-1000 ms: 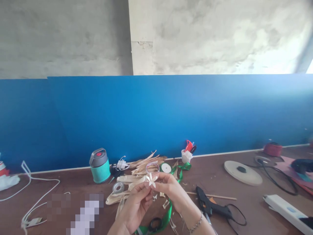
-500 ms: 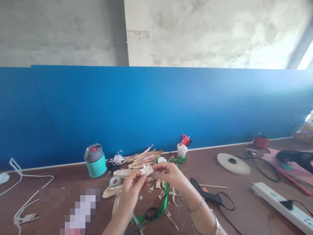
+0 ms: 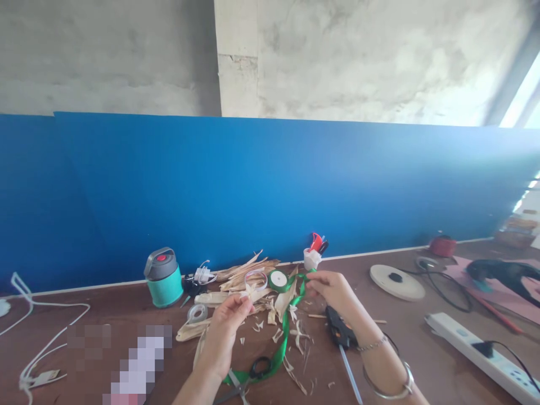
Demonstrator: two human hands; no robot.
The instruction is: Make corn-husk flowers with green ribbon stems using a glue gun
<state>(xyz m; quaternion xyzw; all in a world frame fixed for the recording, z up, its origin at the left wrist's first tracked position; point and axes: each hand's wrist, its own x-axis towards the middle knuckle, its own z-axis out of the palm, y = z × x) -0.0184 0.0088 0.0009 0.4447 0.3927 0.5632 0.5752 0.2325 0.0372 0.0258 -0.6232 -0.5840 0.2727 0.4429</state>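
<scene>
from my camera i see the left hand (image 3: 228, 326) pinching a small pale flower (image 3: 250, 291) between thumb and fingers, above the table (image 3: 169, 360); its lower part is hidden by the fingertips, and its petals blend with the dry leaves (image 3: 247, 274) behind; the right hand (image 3: 331, 288) hangs near the white cup (image 3: 311, 259) and green ribbon (image 3: 283, 340), fingers bent, and i cannot tell whether they grip anything; its forearm covers part of the glue gun (image 3: 337, 326); the scissors (image 3: 239, 387) run off the bottom edge, and the power strip (image 3: 468, 349) is cut off on the right; a blocky patch at lower left masks whatever lies there
</scene>
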